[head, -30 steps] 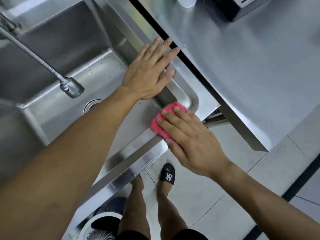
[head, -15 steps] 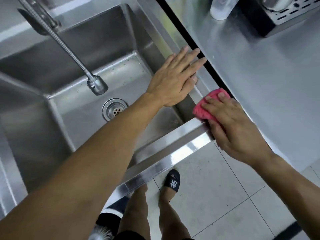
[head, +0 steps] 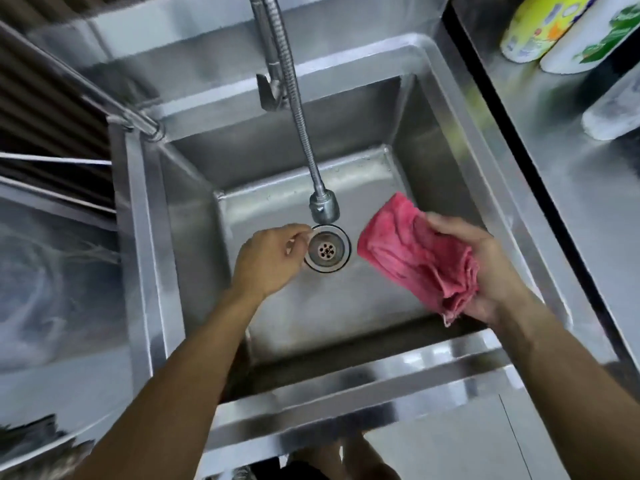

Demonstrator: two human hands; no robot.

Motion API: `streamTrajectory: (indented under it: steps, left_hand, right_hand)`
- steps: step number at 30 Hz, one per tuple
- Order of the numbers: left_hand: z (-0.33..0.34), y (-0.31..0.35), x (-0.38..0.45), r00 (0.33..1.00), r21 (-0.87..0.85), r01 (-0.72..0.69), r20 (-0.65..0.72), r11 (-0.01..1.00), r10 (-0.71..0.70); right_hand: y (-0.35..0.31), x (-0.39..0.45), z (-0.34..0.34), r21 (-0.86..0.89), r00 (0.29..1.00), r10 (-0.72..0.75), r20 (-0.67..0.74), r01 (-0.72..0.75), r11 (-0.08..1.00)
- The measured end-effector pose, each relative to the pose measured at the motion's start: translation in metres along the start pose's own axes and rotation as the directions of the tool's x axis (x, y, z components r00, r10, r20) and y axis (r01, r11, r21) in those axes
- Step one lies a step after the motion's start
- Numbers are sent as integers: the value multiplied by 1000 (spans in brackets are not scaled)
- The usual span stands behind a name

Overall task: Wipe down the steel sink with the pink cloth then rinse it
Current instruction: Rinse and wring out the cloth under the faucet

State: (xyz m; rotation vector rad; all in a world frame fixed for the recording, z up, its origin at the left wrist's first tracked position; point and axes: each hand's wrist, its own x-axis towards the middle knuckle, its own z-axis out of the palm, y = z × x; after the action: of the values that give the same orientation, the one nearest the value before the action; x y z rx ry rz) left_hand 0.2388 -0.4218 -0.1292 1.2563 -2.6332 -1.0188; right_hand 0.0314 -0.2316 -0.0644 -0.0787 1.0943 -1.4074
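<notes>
The steel sink fills the middle of the view, with a round drain in its floor. A flexible steel faucet hose ends in a nozzle just above the drain; no water runs from it. My right hand holds the bunched pink cloth over the right side of the basin, off the steel. My left hand hovers over the basin left of the drain, fingers loosely curled and holding nothing.
A steel counter runs along the right, with a yellow bottle, a white container and a pale object on it. A second faucet pipe and another basin lie to the left. Tiled floor shows below.
My right hand lifted the cloth off the sink's right rim and brought it over the basin. My left hand left the rim and moved down beside the drain. The view swung left.
</notes>
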Motion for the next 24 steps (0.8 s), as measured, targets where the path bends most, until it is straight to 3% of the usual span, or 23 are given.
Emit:
streamTrajectory:
  steps: [2,4,6,9,14,18,22,24]
  left_hand:
    - [-24,-18,22,985,-123,76,-148,989,-94]
    - [-47,-20,53,953,-226,103,-256,969,-161]
    - [-67,-10,82,943,-286,42,-305,957,-132]
    - [-88,16,114,931,-242,-32,-360,970,-59]
    - [-87,34,140,900,-70,-94,-433,993,55]
    - [-69,31,153,834,-181,-171,-550,968,44]
    - [-51,38,154,762,-389,-144,-630,910,-149]
    - [-50,47,161,738,-626,-59,-552,777,-388]
  right_hand:
    - [10,17,12,-125,988,74,133,-57,990]
    - [14,38,23,-382,980,89,178,-15,924]
    - [11,56,36,-671,990,39,137,64,739]
    - [-4,72,55,-857,988,-29,151,145,495]
    - [-25,92,57,-894,915,-143,377,400,203]
    - [-37,93,49,-853,862,-163,480,502,144]
    - [-34,96,35,-826,820,-177,544,561,57]
    - [-29,95,26,-824,819,-164,550,564,57]
